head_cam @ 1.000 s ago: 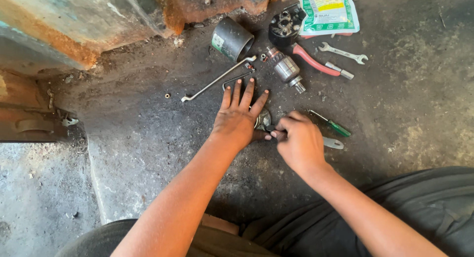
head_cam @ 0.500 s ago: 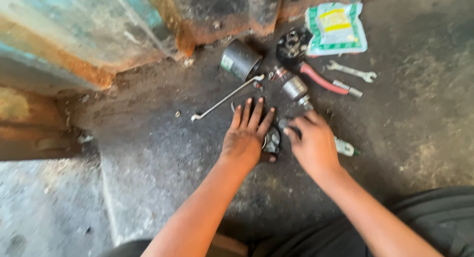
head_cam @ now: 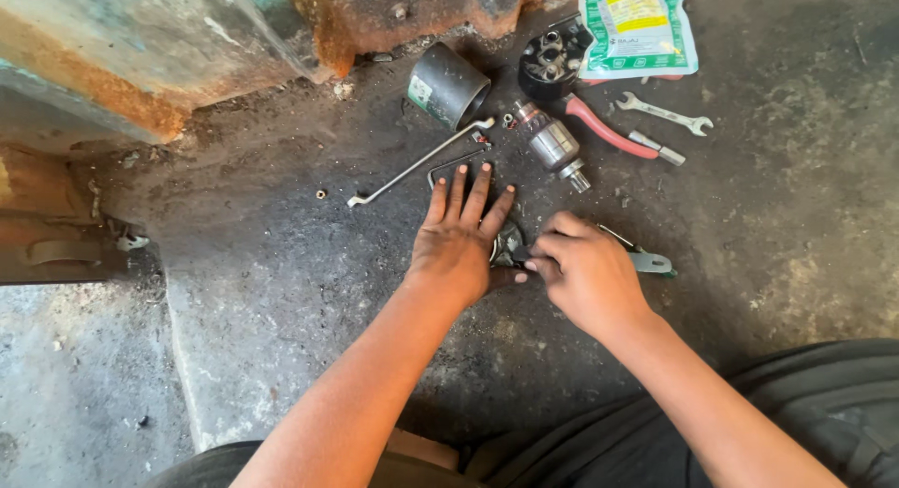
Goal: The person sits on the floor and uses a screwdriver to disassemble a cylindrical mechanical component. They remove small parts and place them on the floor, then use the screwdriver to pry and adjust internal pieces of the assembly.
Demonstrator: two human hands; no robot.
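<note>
My left hand [head_cam: 459, 244] lies flat on the dark concrete floor, fingers spread, its thumb side pressing against a small dark metal part [head_cam: 507, 246]. My right hand [head_cam: 585, 273] is closed on a thin tool whose tip touches that part; most of the tool is hidden by my fingers. Just right of my right hand lies a green-handled screwdriver [head_cam: 651, 261]. Above my left fingers rests a long bent metal spanner [head_cam: 417, 163].
A grey metal cylinder [head_cam: 448, 85], a motor armature [head_cam: 551, 143], a black round cap [head_cam: 551, 59], red-handled pliers [head_cam: 609, 129], an open-ended wrench [head_cam: 665, 113] and a plastic packet [head_cam: 637, 24] lie beyond. Rusty metal structure [head_cam: 187, 57] stands at the upper left.
The view has shifted slightly. My hands stay at the small part, the right hand having closed in nearer to the left thumb.
</note>
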